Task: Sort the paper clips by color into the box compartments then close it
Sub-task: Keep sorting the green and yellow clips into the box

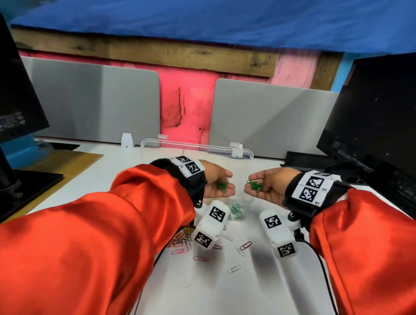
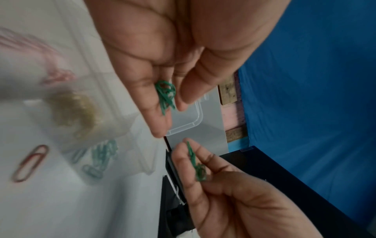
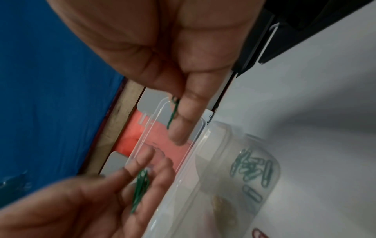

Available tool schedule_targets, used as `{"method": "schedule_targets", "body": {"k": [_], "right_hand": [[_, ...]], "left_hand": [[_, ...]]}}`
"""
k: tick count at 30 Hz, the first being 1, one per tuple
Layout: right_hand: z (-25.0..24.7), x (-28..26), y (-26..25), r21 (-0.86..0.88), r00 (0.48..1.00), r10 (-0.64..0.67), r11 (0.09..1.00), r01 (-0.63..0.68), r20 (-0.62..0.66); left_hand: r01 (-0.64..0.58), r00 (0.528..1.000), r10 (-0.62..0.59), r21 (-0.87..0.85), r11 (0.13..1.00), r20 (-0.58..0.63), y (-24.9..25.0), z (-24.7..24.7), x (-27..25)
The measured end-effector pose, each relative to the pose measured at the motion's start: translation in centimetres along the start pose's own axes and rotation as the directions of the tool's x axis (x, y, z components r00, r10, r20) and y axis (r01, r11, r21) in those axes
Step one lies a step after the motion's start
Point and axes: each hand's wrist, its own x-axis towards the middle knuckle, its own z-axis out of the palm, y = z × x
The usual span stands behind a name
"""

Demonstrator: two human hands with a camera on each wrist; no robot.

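A clear compartment box [image 3: 215, 133] lies on the white table with its lid [image 1: 198, 145] standing open at the back. Both hands hover just above it, facing each other. My left hand [image 1: 227, 182] pinches a small bunch of green paper clips [image 2: 165, 95] between thumb and fingers. My right hand [image 1: 250, 183] holds another bunch of green clips [image 1: 255, 186] in its curled fingers. Below them, one compartment holds green clips [image 1: 236, 211]. Other compartments hold gold clips [image 2: 75, 112] and pink clips [image 2: 50, 64], both blurred.
Loose clips lie on the table in front of the box, among them a red clip [image 1: 246, 245] and several white and pink ones. A mixed pile [image 1: 180, 239] sits partly under my left sleeve. Black monitors stand at the left [image 1: 10, 89] and right [image 1: 387, 115].
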Motion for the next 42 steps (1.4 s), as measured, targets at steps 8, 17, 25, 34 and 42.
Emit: {"method": "schedule_targets", "body": {"k": [8, 17, 25, 34, 42], "right_hand": [[0.6, 4.0, -0.8, -0.231, 0.997, 0.024, 0.972, -0.041, -0.076], [0.3, 3.4, -0.1, -0.256, 1.0, -0.024, 0.966, 0.023, -0.002], [-1.5, -0.1, 2.0, -0.718, 0.966, -0.248, 0.659, 0.222, 0.072], [0.3, -1.8, 5.7, -0.972, 0.97, 0.05, -0.003, 0.237, 0.236], [1.0, -0.6, 5.6, -0.966, 0.963, 0.137, -0.082, 0.244, 0.231]], "left_hand": [[-0.051, 0.996, 0.057, 0.092, 0.994, -0.069, 1.5, 1.9, 4.7], [-0.076, 0.993, 0.093, 0.205, 0.976, -0.075, 0.8, 1.4, 5.0], [-0.235, 0.958, 0.286, 0.66, 0.713, 0.032, -0.9, -2.4, -0.2], [-0.202, 0.979, 0.011, 0.961, 0.189, 0.204, -5.0, -1.9, -2.4], [-0.268, 0.962, -0.034, 0.961, 0.065, 0.271, -5.3, -0.1, -1.1]]}}
